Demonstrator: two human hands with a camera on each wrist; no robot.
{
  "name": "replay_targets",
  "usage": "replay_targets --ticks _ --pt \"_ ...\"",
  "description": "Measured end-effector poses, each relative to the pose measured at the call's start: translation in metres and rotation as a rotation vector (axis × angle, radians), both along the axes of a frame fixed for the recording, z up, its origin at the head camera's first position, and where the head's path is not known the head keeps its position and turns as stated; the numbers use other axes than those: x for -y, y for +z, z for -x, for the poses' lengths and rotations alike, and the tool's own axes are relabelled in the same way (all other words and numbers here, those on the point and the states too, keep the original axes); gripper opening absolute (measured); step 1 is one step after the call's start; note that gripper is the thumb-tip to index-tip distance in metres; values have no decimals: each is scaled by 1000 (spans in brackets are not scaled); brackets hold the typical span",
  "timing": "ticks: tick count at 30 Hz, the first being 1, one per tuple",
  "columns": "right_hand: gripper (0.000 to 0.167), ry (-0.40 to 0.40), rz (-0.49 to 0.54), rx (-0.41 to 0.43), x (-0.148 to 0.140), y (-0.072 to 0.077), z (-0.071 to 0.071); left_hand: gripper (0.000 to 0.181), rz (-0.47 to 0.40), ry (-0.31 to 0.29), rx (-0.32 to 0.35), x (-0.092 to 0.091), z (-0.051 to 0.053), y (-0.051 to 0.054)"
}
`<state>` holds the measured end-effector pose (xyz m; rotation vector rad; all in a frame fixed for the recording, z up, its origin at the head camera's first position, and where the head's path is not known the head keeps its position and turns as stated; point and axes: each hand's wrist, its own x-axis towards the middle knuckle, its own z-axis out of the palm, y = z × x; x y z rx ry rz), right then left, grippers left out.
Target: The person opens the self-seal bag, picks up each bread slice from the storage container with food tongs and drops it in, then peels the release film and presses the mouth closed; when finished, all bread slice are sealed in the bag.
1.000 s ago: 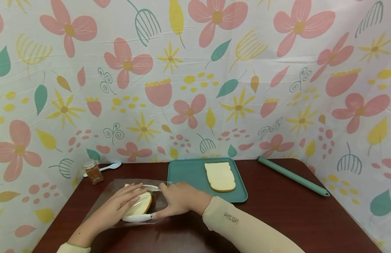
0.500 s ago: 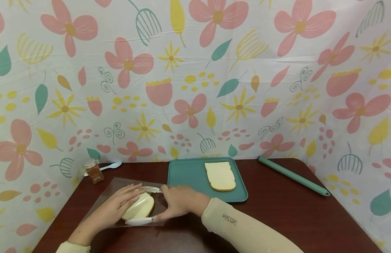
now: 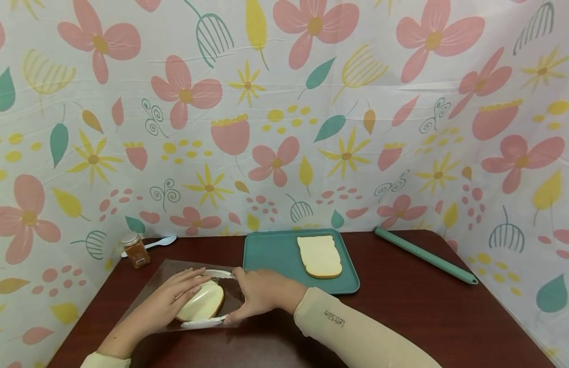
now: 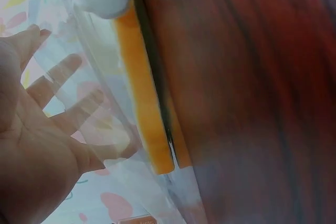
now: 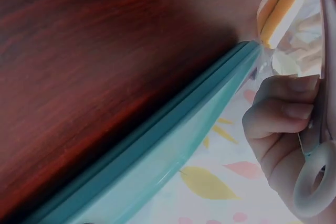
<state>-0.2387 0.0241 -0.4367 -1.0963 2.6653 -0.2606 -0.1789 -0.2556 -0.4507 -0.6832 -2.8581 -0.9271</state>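
The person's left forearm slants up from the lower left of the head view, and the left hand [image 3: 174, 296] lies over a clear bag [image 3: 151, 278] with its fingers extended. They reach across the far part of the bread slice [image 3: 201, 304] inside; in the left wrist view, fingers show spread behind the transparent film. This left grip is loose and flat, touching the bag without clasping it.

The right forearm, in a cream sleeve [image 3: 353, 327], crosses from the lower right toward the left, so the right hand [image 3: 261, 294] sits at the bag's right side. Its thumb and fingers are set wide apart: the fingers are at the upper of two white curved pieces [image 3: 220, 274], the thumb at the lower one. The right wrist view shows fingers bent and pressed against a narrow strip beside a white ring [image 5: 315, 182]; what exactly these parts belong to cannot be told. The bagged bread lies left of the right hand's span, its brown crust toward that hand.

The bag rests on the dark red counter [image 3: 404, 317], just beside a teal tray [image 3: 268, 250] that carries another bread slice [image 3: 320, 257].
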Motion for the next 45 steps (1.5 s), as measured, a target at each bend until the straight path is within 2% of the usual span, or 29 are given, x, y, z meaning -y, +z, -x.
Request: replay_targets --ticks 7,11,16,21,26,31,39,45 --pt "110 46 49 91 -6 1 5 37 9 5 5 2 -2 2" --pt "103 50 69 123 -10 4 6 38 -2 7 13 3 -2 3" --pt "95 42 84 114 -16 9 6 38 -15 30 48 3 -1 4" --pt "92 34 67 103 -25 14 3 38 -2 34 43 4 -1 4" --pt "91 32 39 94 -35 17 0 38 -1 15 16 4 0 0" --pt "97 13 34 120 -48 22 -4 38 8 13 -17 3 0 -2" --pt "95 7 43 138 -74 26 -9 38 8 17 -10 2 -2 2" --pt "92 5 56 176 -91 29 -17 39 -1 18 27 2 -3 1"
